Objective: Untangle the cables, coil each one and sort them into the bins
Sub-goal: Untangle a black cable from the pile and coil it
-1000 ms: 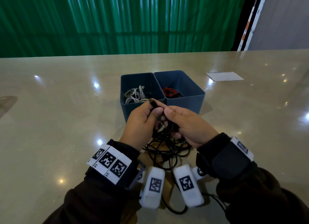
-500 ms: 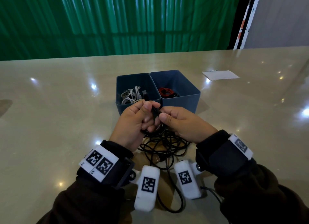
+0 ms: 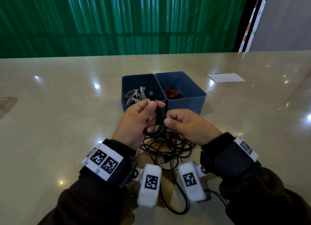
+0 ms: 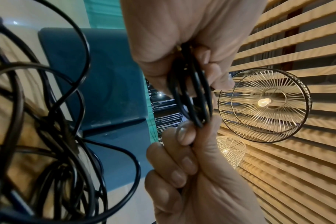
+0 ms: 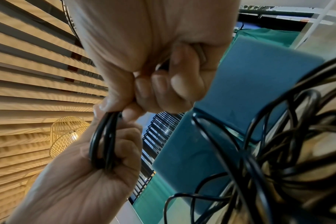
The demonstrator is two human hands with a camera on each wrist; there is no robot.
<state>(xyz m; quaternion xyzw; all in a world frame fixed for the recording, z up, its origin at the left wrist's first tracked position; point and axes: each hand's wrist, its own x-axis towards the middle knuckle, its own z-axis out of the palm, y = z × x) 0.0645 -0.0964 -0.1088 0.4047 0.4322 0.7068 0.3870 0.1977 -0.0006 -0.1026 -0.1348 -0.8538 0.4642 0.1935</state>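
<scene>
- Nearest me, a loose tangle of thin black cables (image 3: pixel 165 150) lies on the glossy beige counter (image 3: pixel 58 123), a silver USB plug (image 3: pixel 161 160) showing in it.
- Just above that pile, my left hand (image 3: pixel 136 123) is curled round a small coil of black cable (image 3: pixel 159 122), its plug end (image 3: pixel 152 96) sticking up past my thumb.
- My right hand (image 3: pixel 186 125) is clenched beside it, finger and thumb pinching the same coil's loops.
- I judge I'm mid-coiling this one cable; next I'd need to draw the remaining slack out of the tangle without dragging the others, then finish the loops.
- Beyond my hands stand two dark-blue plastic bins, touching: the left bin (image 3: pixel 134 77) holds white cables (image 3: pixel 134 96), the right bin (image 3: pixel 193 83) red and black ones (image 3: pixel 171 93).
- This coil probably belongs in the right bin.
</scene>
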